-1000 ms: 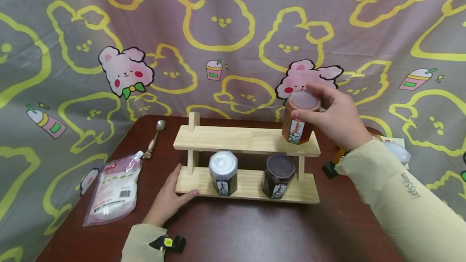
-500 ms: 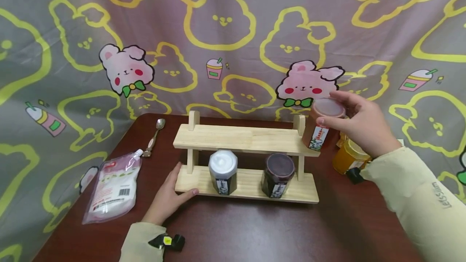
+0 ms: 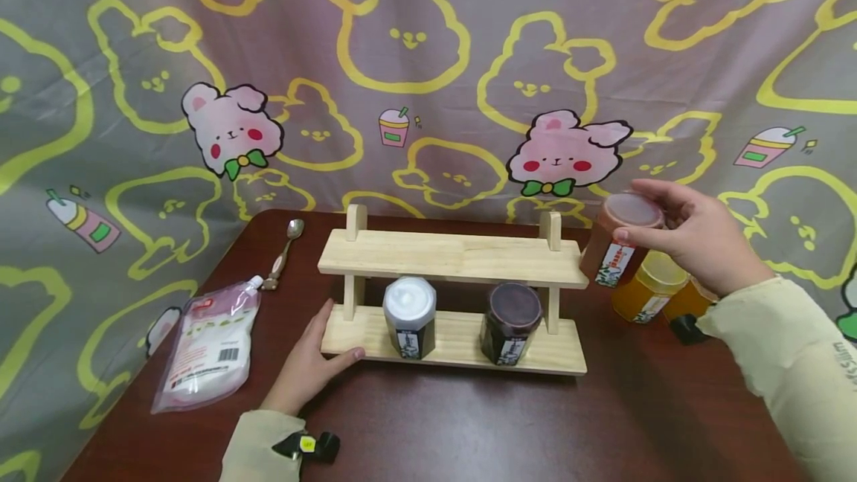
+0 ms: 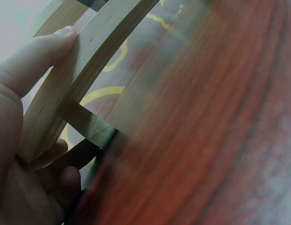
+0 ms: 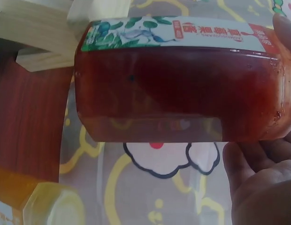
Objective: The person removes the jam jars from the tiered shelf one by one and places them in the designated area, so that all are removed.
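Note:
My right hand (image 3: 696, 233) holds a jar of red jam (image 3: 621, 240) near its lid, thumb in front and fingers behind. The jar hangs in the air just right of the upper board of a two-tier wooden rack (image 3: 428, 253), and its white label with red print shows in the right wrist view (image 5: 183, 79). At the rack's lower left end my left hand (image 3: 311, 363) grips the board, thumb on one side and fingers on the other in the left wrist view (image 4: 37, 70). On the lower board stand a white-lidded jar (image 3: 410, 318) and a dark jar (image 3: 512, 324).
Below the held jar, a yellow-orange jar (image 3: 648, 288) stands on the dark red table (image 3: 442, 422), with another orange thing (image 3: 692, 300) partly behind my right hand. A clear-and-pink spout pouch (image 3: 210, 348) and a spoon (image 3: 284, 253) lie at the left. A patterned curtain hangs behind.
My right hand has carried the red jam jar rightward and slightly down, off from over the upper board. The yellow-orange jar has come into sight. My left hand has stayed on the rack.

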### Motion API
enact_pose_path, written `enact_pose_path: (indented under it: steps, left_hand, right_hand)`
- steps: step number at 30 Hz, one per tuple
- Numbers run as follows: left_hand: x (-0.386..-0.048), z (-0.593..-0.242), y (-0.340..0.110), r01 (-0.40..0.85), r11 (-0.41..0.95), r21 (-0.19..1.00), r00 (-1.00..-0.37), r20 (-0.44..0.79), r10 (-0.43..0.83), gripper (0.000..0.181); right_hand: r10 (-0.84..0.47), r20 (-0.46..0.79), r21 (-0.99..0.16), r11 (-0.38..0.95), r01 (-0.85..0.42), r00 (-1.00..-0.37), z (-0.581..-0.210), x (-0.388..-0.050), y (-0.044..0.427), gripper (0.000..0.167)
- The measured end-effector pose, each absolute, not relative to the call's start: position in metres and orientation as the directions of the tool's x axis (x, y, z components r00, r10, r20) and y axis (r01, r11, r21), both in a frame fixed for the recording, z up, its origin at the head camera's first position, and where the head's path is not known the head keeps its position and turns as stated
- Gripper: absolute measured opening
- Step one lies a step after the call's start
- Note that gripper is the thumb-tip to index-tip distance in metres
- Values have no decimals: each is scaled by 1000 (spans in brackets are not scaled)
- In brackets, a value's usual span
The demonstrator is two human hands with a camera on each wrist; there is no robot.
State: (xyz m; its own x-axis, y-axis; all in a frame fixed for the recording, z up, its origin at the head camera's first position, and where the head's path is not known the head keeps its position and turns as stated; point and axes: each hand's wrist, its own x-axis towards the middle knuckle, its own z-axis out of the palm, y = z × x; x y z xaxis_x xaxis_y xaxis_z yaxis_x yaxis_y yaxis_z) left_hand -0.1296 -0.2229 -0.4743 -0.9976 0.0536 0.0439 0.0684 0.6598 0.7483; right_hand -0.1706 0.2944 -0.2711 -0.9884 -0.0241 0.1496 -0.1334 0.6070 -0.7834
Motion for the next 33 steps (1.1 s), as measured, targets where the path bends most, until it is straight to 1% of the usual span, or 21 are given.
enact_pose_path:
  steps: [4, 9, 12, 16, 23, 28, 33]
  left_hand:
    - [-129, -475, -223, 81, 662, 745, -997, 57, 58, 110]
    - [-129, -474, -222, 83, 664, 744, -997, 60, 57, 110]
    - [-129, -473, -222, 79, 665, 743, -997, 57, 55, 110]
    - [-129, -472, -221, 80, 663, 745, -997, 58, 55, 109]
    - [-130, -472, -221, 69, 658, 750, -998, 46, 53, 110]
    - [-128, -474, -221, 78, 645, 760, -997, 59, 50, 109]
    - [-127, -474, -221, 86, 644, 760, -996, 73, 47, 109]
  right_hand:
    - [-27, 135, -796, 592, -124, -991, -273, -172, 302, 80]
    - [-26, 151, -754, 643, -132, -988, -272, -172, 310, 76]
    - [-23, 141, -743, 658, -122, -990, -277, -174, 314, 78]
    - [-35, 109, -746, 657, -105, -993, -288, -178, 316, 81]
    - [-70, 88, -634, 766, -110, -994, -309, -184, 316, 83]
    - [-82, 89, -632, 766, -120, -993, -327, -188, 313, 85]
    - [-69, 65, -633, 768, -95, -995, -344, -188, 310, 94]
